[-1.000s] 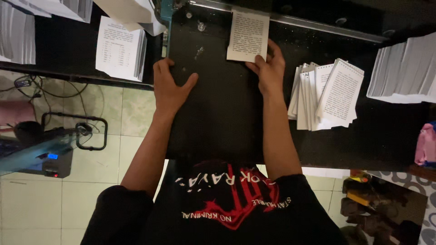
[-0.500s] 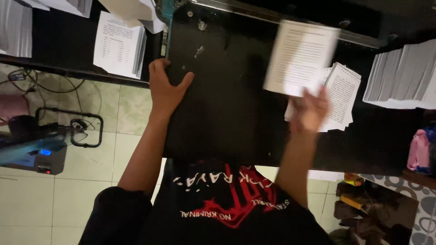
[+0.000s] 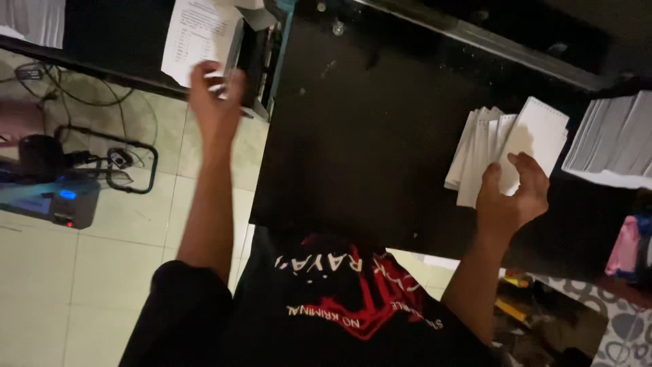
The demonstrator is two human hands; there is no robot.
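Your left hand [image 3: 216, 102] is blurred, so whether its grip on the printed sheet stack [image 3: 202, 34] has closed cannot be told; its fingertips overlap the stack's near edge, and the stack's top is cut off by the frame. Your right hand [image 3: 511, 194] rests with loosely curled, released fingers on the fanned pile of white booklets [image 3: 506, 146], thumb on the topmost one. These lie on the black surface [image 3: 367, 129], right of centre, long axes running away from you and leaning slightly right, with a perforated far edge. A taller paper stack [image 3: 608, 139] sits just beyond, partly cropped.
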